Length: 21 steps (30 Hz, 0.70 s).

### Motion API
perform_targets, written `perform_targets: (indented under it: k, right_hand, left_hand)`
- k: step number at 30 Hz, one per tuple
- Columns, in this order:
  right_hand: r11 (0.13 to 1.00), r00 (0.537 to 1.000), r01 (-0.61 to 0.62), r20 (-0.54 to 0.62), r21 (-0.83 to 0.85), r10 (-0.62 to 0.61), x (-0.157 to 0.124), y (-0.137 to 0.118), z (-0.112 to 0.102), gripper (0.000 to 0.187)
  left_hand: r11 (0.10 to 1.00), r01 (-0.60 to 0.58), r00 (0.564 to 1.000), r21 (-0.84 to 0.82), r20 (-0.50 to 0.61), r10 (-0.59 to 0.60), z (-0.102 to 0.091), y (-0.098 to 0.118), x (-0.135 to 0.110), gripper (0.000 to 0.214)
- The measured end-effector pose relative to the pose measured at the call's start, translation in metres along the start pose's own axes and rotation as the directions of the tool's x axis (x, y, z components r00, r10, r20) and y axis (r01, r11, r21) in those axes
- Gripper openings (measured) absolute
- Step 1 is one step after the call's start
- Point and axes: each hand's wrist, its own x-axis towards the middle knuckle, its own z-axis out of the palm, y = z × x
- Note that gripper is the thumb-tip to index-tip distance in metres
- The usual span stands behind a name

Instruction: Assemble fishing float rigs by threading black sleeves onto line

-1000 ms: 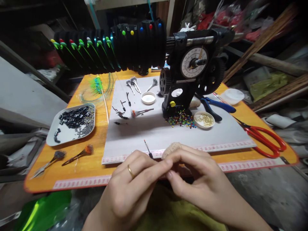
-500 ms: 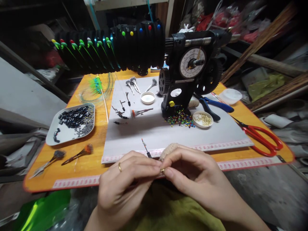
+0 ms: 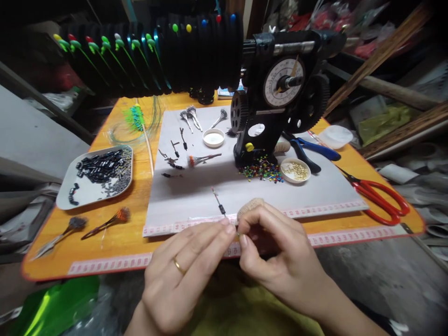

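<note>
My left hand (image 3: 189, 266), a ring on one finger, is closed with its fingertips together. Above them sticks out a thin stem with a black sleeve (image 3: 221, 209) and a pinkish tip; its lower end is hidden. Close beside, my right hand (image 3: 276, 252) pinches a tiny brass-coloured piece (image 3: 238, 234) between thumb and index finger, near the left fingertips. Behind the right fingers shows a beige textured wrap (image 3: 250, 207); whether it is worn on a finger I cannot tell. Both hands are over the front edge of the white board (image 3: 189, 200).
A black geared machine (image 3: 247, 135) with a dial and ribbed roller stands behind. Round its base are colour-headed pins (image 3: 261, 170), a dish of brass bits (image 3: 296, 171), blue pliers (image 3: 315, 148) and red scissors (image 3: 381, 198). A tray of black sleeves (image 3: 65, 198) is at left.
My left hand has turned, fingers pointing more upward, and the sleeved stem stands higher. The right hand still pinches the brass piece, slightly higher. The view has tilted and shifted a little.
</note>
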Motion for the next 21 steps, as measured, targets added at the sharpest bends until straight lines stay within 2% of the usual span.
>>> perform_targets:
  k: [3, 6, 10, 14, 21]
  right_hand:
    - [0.989, 0.997, 0.07, -0.032, -0.128, -0.075, 0.001, 0.004, -0.001, 0.018]
    - [0.961, 0.99, 0.123, -0.042, -0.249, -0.138, 0.004, 0.009, -0.002, 0.017]
    - [0.918, 0.985, 0.158, -0.004, -0.363, -0.171, 0.007, 0.015, -0.003, 0.014]
    - [0.896, 0.986, 0.161, 0.028, -0.415, -0.164, 0.008, 0.017, -0.004, 0.012]
    - [0.878, 0.985, 0.162, 0.022, -0.451, -0.17, 0.005, 0.021, -0.003, 0.014]
  left_hand:
    - [0.998, 0.043, 0.998, -0.047, -0.032, -0.045, 0.002, -0.001, 0.003, 0.035]
    - [0.981, 0.157, 0.986, -0.112, -0.039, -0.162, 0.003, -0.002, 0.014, 0.027]
    - [0.956, 0.286, 0.958, -0.067, 0.04, -0.284, 0.005, -0.004, 0.025, 0.014]
    - [0.931, 0.363, 0.923, 0.028, 0.124, -0.363, 0.006, -0.007, 0.029, 0.011]
    - [0.899, 0.438, 0.881, 0.016, 0.192, -0.433, 0.005, -0.011, 0.033, 0.013]
